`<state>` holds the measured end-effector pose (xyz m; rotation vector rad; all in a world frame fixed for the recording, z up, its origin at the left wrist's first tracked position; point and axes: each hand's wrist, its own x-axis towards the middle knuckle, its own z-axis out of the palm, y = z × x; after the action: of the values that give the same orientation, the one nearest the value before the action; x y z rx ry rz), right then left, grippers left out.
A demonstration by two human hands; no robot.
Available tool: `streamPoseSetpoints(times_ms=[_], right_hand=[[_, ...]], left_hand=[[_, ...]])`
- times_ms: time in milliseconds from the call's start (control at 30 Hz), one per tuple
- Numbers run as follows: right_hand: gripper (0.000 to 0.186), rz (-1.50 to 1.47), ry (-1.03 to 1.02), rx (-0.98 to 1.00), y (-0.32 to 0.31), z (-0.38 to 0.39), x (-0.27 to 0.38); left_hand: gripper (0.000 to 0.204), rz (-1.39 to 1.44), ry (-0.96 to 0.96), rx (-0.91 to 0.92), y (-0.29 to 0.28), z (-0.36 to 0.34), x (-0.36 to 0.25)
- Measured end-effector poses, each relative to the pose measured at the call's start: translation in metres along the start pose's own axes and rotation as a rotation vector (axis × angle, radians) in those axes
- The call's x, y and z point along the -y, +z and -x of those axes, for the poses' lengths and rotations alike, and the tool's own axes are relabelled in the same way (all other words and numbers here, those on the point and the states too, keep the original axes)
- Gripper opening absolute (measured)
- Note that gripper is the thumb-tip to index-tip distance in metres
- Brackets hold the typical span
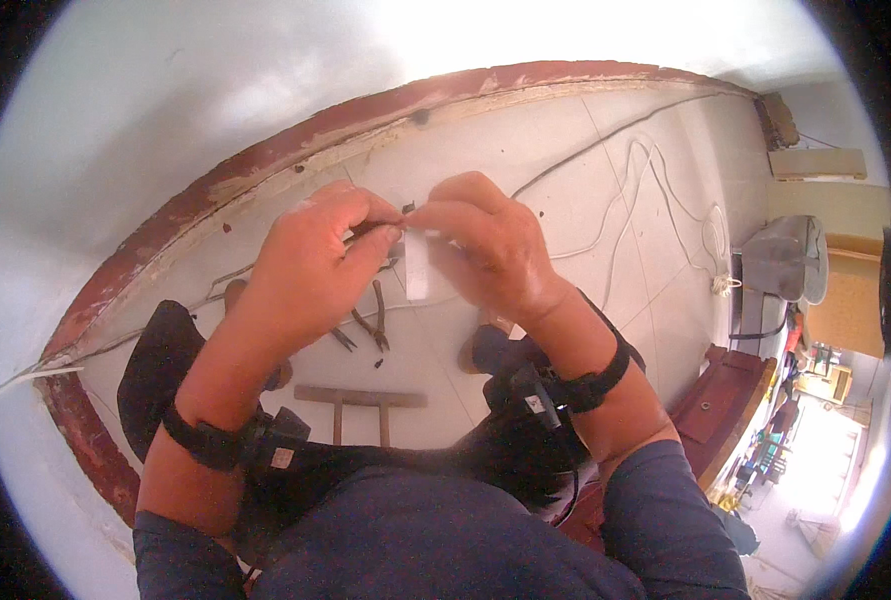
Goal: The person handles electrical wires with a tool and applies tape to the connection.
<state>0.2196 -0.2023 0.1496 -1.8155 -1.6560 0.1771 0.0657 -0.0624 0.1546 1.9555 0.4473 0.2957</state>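
My left hand (330, 255) and my right hand (490, 240) meet over the tiled floor (445, 355), their fingertips closed around a small dark, thin piece (397, 225), too small to make out clearly. A white rectangular piece (415, 285) shows just below the fingertips, partly behind my right hand; whether it is held I cannot tell. Beneath my hands lie pliers (375, 325) and other small dark tools. Closer to my body is a bar-like tool with two parallel shafts (355, 397).
A red-painted skirting (215, 180) runs along the white wall. Grey and white cables (615, 200) cross the floor, with a bundle (723, 282) at the right. Beyond are a grey chair (785, 255), cardboard (840, 310), reddish wooden furniture (715, 410) and assorted clutter.
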Motion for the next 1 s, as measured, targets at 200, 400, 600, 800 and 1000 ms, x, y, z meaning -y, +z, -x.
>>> streamPoseSetpoints(times_ms=[200,400,600,800,1000], right_hand=[[0.02,-0.226,0.074,-0.027,0.003,0.001,-0.001],[0.018,-0.503,0.42,0.024,0.008,0.005,-0.003],[0.024,-0.593,0.448,-0.036,0.015,0.007,-0.005],[0.021,-0.699,0.553,-0.1,0.014,0.003,0.002],[0.021,-0.755,0.632,-0.122,0.015,0.001,0.002]], left_hand=[[0.011,-0.028,0.031,-0.026,0.003,0.001,0.002],[0.01,-0.13,0.125,-0.043,0.004,0.003,0.005],[0.009,-0.132,0.139,-0.045,0.004,0.003,0.004],[0.01,-0.123,0.143,-0.055,0.006,0.003,0.005],[0.009,-0.086,0.118,-0.06,0.008,0.004,0.002]])
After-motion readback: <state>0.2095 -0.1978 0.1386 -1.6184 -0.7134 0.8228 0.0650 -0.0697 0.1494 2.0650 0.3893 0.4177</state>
